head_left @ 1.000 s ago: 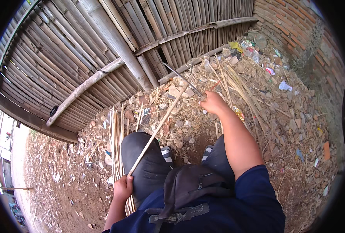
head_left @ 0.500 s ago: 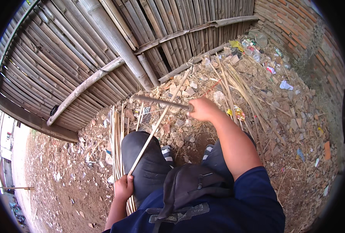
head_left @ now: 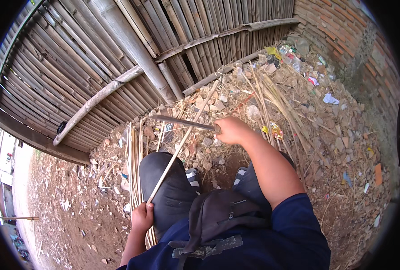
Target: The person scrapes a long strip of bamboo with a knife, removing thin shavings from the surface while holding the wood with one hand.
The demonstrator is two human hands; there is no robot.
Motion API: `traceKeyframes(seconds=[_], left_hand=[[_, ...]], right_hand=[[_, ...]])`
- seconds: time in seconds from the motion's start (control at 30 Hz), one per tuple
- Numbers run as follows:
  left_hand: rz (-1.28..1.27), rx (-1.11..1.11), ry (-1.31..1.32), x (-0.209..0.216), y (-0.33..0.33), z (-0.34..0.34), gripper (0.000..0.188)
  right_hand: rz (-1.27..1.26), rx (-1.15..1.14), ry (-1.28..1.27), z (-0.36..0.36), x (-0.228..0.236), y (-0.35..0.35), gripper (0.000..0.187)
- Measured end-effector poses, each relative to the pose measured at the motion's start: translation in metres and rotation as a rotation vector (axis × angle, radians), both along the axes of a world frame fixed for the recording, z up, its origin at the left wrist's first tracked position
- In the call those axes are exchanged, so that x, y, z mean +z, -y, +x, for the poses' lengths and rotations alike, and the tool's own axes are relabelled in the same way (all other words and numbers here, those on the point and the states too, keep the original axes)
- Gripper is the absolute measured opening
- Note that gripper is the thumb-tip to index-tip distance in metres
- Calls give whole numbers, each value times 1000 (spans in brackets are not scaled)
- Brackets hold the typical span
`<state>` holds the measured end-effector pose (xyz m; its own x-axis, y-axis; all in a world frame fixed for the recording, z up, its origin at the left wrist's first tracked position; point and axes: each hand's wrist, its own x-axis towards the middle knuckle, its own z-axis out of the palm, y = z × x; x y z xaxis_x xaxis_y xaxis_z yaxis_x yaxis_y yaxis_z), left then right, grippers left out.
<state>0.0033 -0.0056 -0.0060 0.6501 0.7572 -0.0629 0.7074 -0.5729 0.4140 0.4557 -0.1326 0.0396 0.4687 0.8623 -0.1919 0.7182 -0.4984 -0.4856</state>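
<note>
My left hand [head_left: 142,217] grips the near end of a long thin bamboo strip [head_left: 186,135] that slants up and away over my left knee toward the rubble. My right hand [head_left: 231,130] holds the handle of a long dark blade [head_left: 182,121], which lies level, pointing left, and crosses the strip about midway. I cannot tell whether the blade touches the strip. A bundle of pale split strips [head_left: 134,157] lies on the ground left of my knee.
A bamboo fence [head_left: 119,58] with thick poles runs across the back. A brick wall [head_left: 344,36] stands at the right. Rubble, dry stalks [head_left: 272,99] and litter [head_left: 294,58] cover the ground ahead. A dark bag [head_left: 218,216] hangs at my chest.
My right hand has drawn back from the rubble toward me and swung the blade level, bringing it across the strip. The left hand kept its grip in place.
</note>
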Motion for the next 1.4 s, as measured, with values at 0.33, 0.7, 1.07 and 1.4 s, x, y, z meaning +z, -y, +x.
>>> traceKeyframes(seconds=[0.33, 0.7, 1.07, 1.4], left_hand=[[20, -12, 4, -3, -3, -1, 44], [7, -11, -12, -4, -3, -2, 45], [35, 2, 15, -10, -3, -4, 46], [36, -15, 21, -4, -1, -1, 44]], right_hand=[[34, -318, -77, 48, -11, 20, 31], [5, 52, -12, 4, -3, 3, 32], [-48, -241, -51, 35, 15, 15, 40], [46, -166, -101, 34, -2, 11, 54]])
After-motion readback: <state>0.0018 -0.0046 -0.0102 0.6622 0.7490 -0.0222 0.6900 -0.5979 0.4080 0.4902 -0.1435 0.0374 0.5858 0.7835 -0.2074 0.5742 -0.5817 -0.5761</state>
